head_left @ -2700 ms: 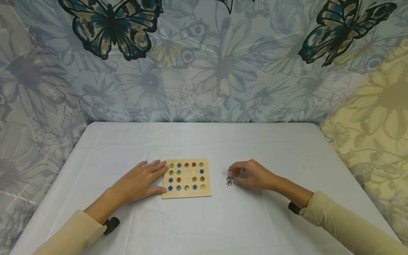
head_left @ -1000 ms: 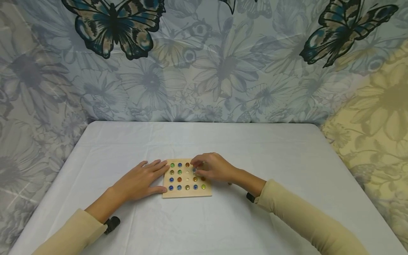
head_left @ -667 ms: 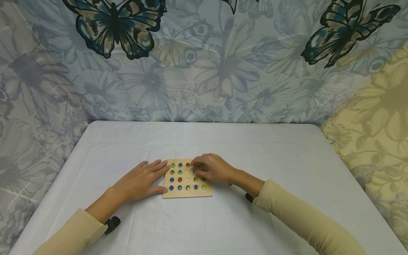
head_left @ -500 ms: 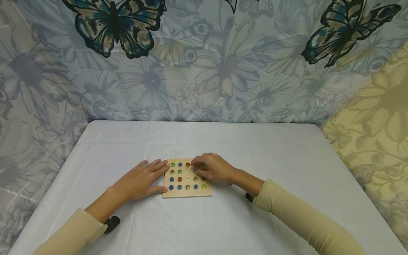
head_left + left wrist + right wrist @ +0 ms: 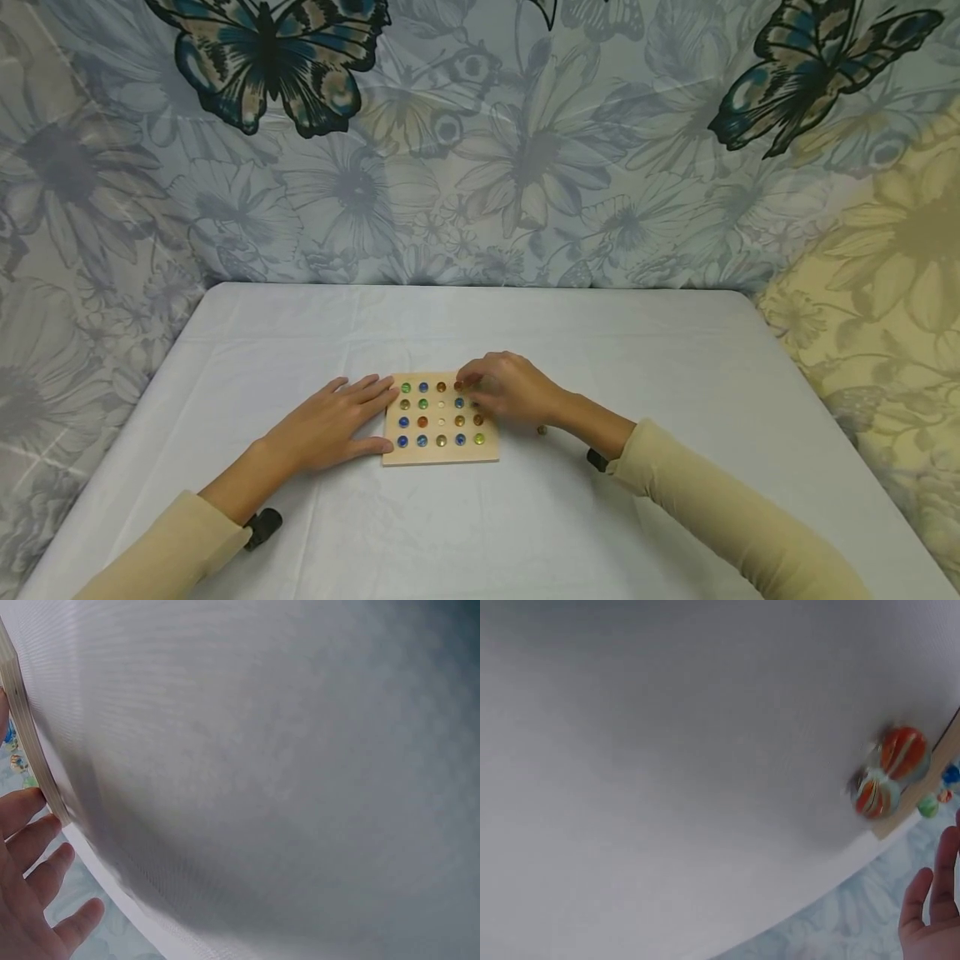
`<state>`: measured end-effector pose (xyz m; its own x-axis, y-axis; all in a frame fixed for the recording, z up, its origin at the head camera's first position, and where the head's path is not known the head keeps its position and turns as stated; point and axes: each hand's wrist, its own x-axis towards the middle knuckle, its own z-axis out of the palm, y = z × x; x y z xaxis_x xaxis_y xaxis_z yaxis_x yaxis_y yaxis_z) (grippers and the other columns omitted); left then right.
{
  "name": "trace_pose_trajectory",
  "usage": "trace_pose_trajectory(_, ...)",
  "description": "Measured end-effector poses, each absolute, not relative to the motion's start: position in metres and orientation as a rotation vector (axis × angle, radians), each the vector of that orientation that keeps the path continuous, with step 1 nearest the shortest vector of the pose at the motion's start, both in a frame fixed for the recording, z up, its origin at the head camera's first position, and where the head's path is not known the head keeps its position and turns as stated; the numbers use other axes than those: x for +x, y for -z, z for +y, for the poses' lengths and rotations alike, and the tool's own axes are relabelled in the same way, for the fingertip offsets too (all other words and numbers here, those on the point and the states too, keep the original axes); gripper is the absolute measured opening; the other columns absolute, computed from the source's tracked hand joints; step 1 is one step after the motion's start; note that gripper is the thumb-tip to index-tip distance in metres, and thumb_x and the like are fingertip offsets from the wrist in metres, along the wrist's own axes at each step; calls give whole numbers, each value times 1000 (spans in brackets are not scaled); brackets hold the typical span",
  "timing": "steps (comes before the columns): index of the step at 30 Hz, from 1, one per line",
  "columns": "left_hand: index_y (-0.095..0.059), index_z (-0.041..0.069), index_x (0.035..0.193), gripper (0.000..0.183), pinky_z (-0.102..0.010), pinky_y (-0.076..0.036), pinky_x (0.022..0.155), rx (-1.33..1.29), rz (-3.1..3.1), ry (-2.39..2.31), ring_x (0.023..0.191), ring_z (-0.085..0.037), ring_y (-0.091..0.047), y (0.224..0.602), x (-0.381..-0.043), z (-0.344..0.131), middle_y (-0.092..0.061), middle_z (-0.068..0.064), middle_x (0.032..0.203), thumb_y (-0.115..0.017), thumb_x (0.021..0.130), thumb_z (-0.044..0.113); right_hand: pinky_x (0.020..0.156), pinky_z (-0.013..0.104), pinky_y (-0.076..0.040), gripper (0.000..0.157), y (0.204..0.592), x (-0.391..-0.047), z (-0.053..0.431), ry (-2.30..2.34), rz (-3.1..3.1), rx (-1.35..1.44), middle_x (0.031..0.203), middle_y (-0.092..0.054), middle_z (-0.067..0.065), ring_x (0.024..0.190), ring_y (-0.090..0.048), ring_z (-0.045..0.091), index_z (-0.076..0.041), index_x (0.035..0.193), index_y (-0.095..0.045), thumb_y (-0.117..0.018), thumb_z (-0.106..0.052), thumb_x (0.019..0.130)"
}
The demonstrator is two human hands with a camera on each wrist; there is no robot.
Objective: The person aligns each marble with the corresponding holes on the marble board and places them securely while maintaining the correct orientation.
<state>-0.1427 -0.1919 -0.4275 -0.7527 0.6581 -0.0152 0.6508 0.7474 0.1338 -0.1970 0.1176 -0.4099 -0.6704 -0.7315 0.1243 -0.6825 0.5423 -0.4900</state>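
A wooden board (image 5: 432, 456) lies on the white table, its round hollows mostly filled with coloured glass marbles. Two hollows in the middle column hold none. My left hand (image 5: 330, 425) rests at the board's left edge, fingers spread and thumb touching the near corner; its fingertips also meet the edge in the left wrist view. Over the upper right of the board is my right hand (image 5: 521, 390), slightly blurred, fingers loosely bent with nothing visible between them. A blue marble (image 5: 459, 402) sits in a hollow just beside its fingertips. The hand hides some marbles at the right.
Two loose marbles, orange-striped (image 5: 905, 754) and orange-and-white (image 5: 876, 796), lie on the cloth right of the board; in the head view the right wrist partly covers them. White cloth (image 5: 480, 533) covers the table, and a patterned fabric (image 5: 480, 167) hangs behind.
My right hand carried a blue marble from the loose group to the board and let it go in the second row. Now it has shifted slightly right and up. The left hand stays put.
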Motion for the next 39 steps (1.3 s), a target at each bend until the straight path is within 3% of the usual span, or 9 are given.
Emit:
trace_pose_trajectory(12,-46,8,150,78,-60,-34,110,1061,2878,-203,141,-33,-40,426,-141,-191,-40,-10,156,-55,94,61,86,42,-54,29,406,-193,163,857,2690,-1216,102,-73,-4,95,-67,14,-6,114,-71,-77,-5,86)
trace_pose_trajectory(24,-47,7,149,77,-59,-36,108,1088,2885,-194,140,-33,-42,425,-140,-191,-42,-11,155,-57,94,59,86,40,-55,28,415,-183,205,893,2606,-1097,102,-75,-1,96,-69,13,-2,117,-70,-73,-2,89)
trace_pose_trajectory(39,-46,7,150,77,-60,-35,108,1075,2881,-207,141,-33,-41,425,-140,-191,-41,-10,155,-57,94,59,86,35,-56,34,422,-175,219,869,2564,-1110,104,-74,-3,95,-68,10,-4,120,-68,-72,3,86)
